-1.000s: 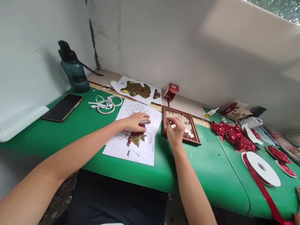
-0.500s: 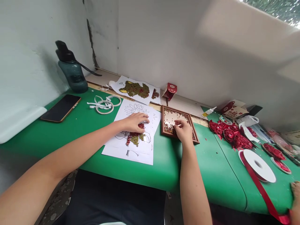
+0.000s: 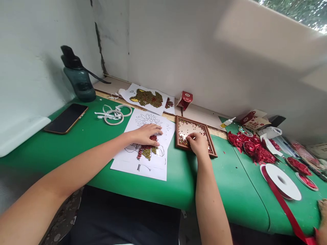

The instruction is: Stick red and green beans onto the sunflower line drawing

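Observation:
My left hand [image 3: 148, 133] lies on a white sheet [image 3: 153, 172] with a line drawing of a flower, its fingers stretched out. Beside and partly under its fingers are dark red beans [image 3: 153, 137] and green beans [image 3: 146, 152], set inside the drawn outlines. My right hand [image 3: 198, 142] is over a brown wooden-framed tray [image 3: 179, 146] of loose red and green beans. Its thumb and forefinger are pinched together low among the beans. What they hold, if anything, is too small to make out.
Behind lies a sheet with a bean-covered animal picture [image 3: 146, 98]. Left are tape rolls [image 3: 113, 116], a phone [image 3: 66, 118] and a bottle [image 3: 80, 81]. Right are a glue bottle [image 3: 228, 122], red ribbon flowers [image 3: 255, 146] and a ribbon spool [image 3: 283, 182]. Another person's hand [image 3: 323, 211] shows at the right edge.
My right hand's fingers have shifted slightly within the tray and drawn closer together over the beans. My left hand stays on the sheet.

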The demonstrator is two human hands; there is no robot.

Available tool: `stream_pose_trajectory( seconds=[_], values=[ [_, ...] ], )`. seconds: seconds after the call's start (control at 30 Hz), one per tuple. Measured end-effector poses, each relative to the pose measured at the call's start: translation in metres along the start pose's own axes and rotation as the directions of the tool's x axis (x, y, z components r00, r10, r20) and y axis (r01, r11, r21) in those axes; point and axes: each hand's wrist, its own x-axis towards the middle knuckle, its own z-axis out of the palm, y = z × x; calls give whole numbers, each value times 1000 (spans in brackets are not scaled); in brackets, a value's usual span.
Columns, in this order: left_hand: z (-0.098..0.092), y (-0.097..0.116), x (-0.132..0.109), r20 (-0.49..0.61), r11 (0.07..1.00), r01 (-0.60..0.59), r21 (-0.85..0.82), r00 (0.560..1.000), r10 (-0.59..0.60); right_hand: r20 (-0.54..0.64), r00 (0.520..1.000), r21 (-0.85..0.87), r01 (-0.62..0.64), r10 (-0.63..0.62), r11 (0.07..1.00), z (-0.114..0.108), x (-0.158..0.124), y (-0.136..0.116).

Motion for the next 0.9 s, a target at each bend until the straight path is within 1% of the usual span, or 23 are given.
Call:
stream_pose_trajectory(
  seconds=[0.07,0.1,0.13,0.17,0.2,0.27,0.33,0.47,0.57,0.7,0.8,0.9],
  values=[
    [0,-1,0,0,1000,-3,-12,1000,3,-74,987,87,151,-144,985,3,-7,-12],
    [-1,-2,1,2,1000,-8,-13,1000,8,-111,965,152,251,-236,956,6,-12,-21],
    [-1,-2,1,4,1000,-14,-11,1000,14,-133,933,223,356,-333,907,10,-17,-31],
    [-1,-3,2,5,1000,-21,-8,1000,21,-115,899,297,438,-423,849,14,-24,-42],
    [-1,-3,2,4,1000,-26,-6,1000,26,-81,867,358,485,-491,797,19,-30,-53],
    [-1,-5,2,3,999,-30,-12,1000,30,-4,808,425,535,-590,730,27,-40,-71],
    [-1,-7,2,3,999,-38,-23,999,38,40,778,448,547,-627,707,33,-46,-81],
    [1,-10,2,-7,998,-58,-22,998,57,123,749,411,558,-651,720,33,-48,-81],
    [2,-12,3,-21,997,-71,-19,997,70,154,746,366,566,-648,739,33,-48,-80],
    [2,-15,2,-27,996,-75,-37,997,74,156,750,341,570,-643,748,33,-49,-82],
    [0,-16,1,-14,995,-73,-75,997,72,148,753,335,572,-641,749,35,-48,-82],
    [-1,-18,1,-11,991,-70,-114,998,70,159,745,325,580,-648,747,36,-48,-80]
  ],
)
